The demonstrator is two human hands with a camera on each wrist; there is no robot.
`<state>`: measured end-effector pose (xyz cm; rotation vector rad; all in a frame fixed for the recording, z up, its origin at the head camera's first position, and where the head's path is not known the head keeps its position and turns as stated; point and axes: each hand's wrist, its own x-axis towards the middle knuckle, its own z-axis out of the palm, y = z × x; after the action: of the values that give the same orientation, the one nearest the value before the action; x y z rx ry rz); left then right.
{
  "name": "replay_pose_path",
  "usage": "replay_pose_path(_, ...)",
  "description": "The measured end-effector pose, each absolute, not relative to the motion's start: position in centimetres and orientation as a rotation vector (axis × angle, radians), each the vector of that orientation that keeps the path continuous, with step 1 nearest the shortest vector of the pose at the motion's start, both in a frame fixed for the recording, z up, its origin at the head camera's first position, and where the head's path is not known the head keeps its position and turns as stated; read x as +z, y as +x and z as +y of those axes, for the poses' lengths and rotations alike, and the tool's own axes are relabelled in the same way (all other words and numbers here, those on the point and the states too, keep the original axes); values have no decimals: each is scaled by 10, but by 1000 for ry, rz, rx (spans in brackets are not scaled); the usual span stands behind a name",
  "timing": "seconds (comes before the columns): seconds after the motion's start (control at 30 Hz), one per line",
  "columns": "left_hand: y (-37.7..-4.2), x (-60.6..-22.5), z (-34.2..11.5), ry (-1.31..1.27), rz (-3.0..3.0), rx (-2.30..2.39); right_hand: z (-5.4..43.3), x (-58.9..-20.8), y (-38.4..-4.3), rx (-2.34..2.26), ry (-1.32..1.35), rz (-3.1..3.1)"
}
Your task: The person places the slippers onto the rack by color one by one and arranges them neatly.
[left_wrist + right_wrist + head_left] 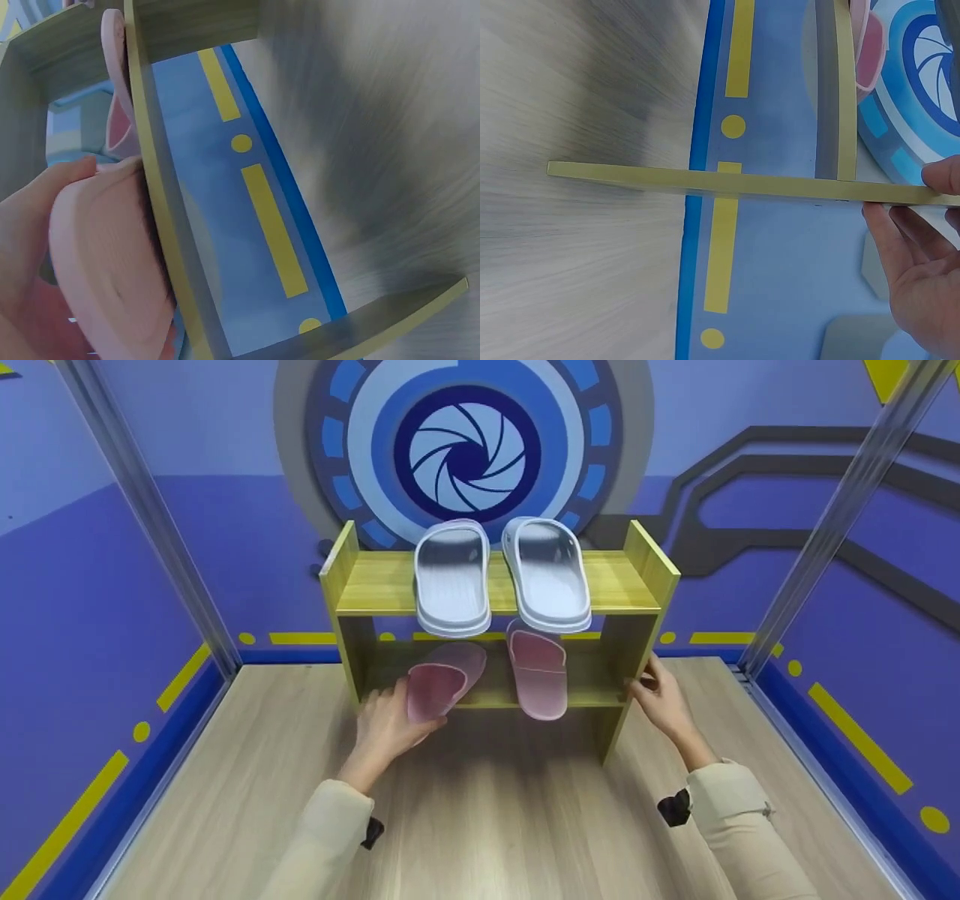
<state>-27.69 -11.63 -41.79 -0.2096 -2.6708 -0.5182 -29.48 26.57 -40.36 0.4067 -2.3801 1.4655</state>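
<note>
A small two-tier wooden shoe rack (611, 581) stands in front of me. My left hand (390, 724) grips a pink slipper (439, 690) at the left of the middle shelf; the slipper is turned askew, its toe toward the back right. Beside it a second pink slipper (541, 679) lies on that shelf with its heel past the front edge. My right hand (664, 697) pinches the rack's right side panel, thumb on one face and fingers on the other, as the right wrist view shows. Two pale grey-white slippers (451, 585) sit side by side on the top shelf.
The rack is on a light wood-grain table (480, 825). Blue printed walls (75, 607) with yellow marks enclose the back and both sides, and metal posts (150, 510) stand at the back corners. Below the middle shelf, the rack's underside is open at the front.
</note>
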Motion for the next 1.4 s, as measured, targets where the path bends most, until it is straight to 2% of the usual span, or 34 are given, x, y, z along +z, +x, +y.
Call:
replay_pose_path(0.57, -301, -419, -88, 1, -2715, -539, 281, -423, -312, 1427, 405, -2383)
replay_pose_path(1.4, -301, -431, -75, -182, -2421, -512, 280, -425, -313, 1419, 388, -2405)
